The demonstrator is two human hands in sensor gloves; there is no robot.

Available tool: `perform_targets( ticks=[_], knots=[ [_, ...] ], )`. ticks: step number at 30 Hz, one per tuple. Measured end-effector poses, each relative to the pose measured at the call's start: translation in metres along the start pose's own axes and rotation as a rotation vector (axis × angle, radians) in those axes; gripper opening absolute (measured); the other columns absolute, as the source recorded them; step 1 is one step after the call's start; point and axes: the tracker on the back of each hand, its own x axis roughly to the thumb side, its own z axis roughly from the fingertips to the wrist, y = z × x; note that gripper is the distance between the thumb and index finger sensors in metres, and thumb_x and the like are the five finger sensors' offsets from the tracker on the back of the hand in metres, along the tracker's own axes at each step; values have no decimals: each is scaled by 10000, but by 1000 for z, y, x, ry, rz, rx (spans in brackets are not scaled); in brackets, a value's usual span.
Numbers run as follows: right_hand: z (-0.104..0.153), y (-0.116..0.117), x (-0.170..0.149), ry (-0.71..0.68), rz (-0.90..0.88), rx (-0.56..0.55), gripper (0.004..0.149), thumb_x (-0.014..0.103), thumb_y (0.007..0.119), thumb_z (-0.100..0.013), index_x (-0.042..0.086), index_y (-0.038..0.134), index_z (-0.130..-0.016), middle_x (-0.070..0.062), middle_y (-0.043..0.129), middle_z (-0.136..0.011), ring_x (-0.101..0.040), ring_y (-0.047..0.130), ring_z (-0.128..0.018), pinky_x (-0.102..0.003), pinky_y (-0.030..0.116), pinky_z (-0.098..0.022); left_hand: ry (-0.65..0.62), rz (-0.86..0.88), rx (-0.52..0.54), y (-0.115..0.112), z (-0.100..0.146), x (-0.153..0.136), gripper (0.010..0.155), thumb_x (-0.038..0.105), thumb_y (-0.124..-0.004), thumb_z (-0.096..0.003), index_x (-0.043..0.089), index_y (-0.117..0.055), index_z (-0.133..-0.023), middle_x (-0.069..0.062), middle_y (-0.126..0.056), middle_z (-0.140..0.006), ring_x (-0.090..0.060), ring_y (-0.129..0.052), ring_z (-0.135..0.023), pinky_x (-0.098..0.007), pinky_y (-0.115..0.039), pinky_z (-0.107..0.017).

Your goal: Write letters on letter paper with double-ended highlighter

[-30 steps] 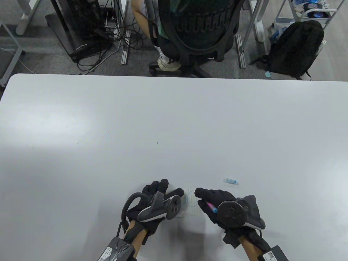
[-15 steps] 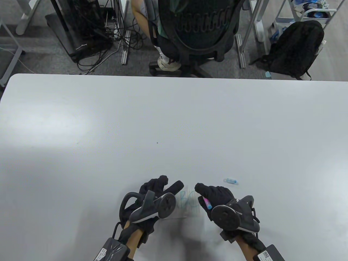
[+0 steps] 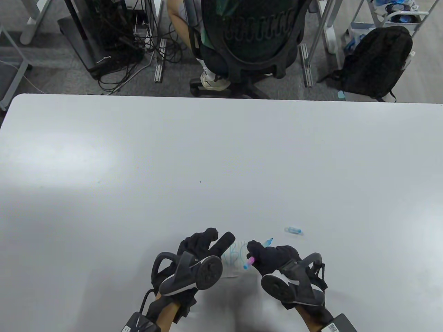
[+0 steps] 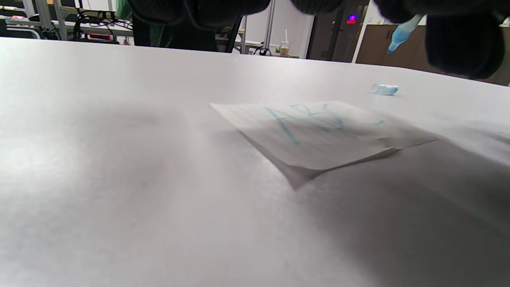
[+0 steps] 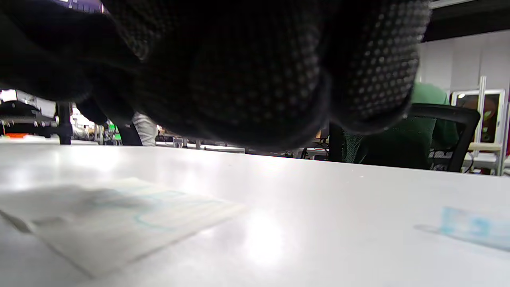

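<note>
The letter paper lies flat on the white worktop, near the 6 o'clock edge in the table view. Blue letters are on it; A and B show, and the third looks like a C. One corner of the paper lifts a little off the worktop in the left wrist view.

The right hand is at 3 o'clock from the paper, with its fingers curled tight around the double-ended highlighter. The pen's blue tip points toward 1 o'clock and is up in the air, not touching the paper. Its pink end pokes out over the paper.

The left hand sits at 9 o'clock from the paper. Its fingers are straight and loose, and it grasps nothing. I cannot tell if it touches the paper.

A small blue cap lies on the worktop at 2 o'clock from the paper, apart from both hands.
</note>
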Motion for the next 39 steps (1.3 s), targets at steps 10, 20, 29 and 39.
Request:
perform_targets(
  ticks=[10, 20, 29, 39],
  knots=[
    [-1, 7, 9, -2, 86, 84, 397, 410, 683, -507, 217, 841, -815, 13, 998, -302, -144, 1016, -128, -440, 927, -307, -104, 116, 20, 7, 9, 19, 687, 418, -594, -609, 292, -215, -1168, -47, -477, -1198, -221, -655, -1038, -532, -602, -820],
    [-3, 11, 20, -33, 103, 123, 400, 412, 693, -509, 201, 855, -808, 17, 1000, -285, -143, 1015, -121, -432, 927, -306, -153, 129, 27, 6, 10, 36, 657, 474, -542, -603, 225, -325, -1170, -21, -596, -1143, -187, -750, -971, -507, -653, -800],
    [-4, 13, 24, -48, 105, 127, 413, 424, 718, -501, 180, 881, -791, 32, 1003, -264, -136, 1015, -113, -417, 929, -307, -132, 72, 77, 8, 9, 39, 536, 413, -545, -625, 204, -478, -1114, 9, -756, -1014, -140, -871, -821, -458, -744, -744],
    [-4, 10, 22, -25, 78, 120, 493, 436, 711, -506, 134, 832, -876, 9, 1014, -355, -161, 1031, -198, -443, 914, -360, -96, 32, 140, 11, 8, 38, 486, 371, -582, -626, 200, -554, -1080, 13, -831, -950, -126, -923, -748, -439, -791, -703]
  ],
)
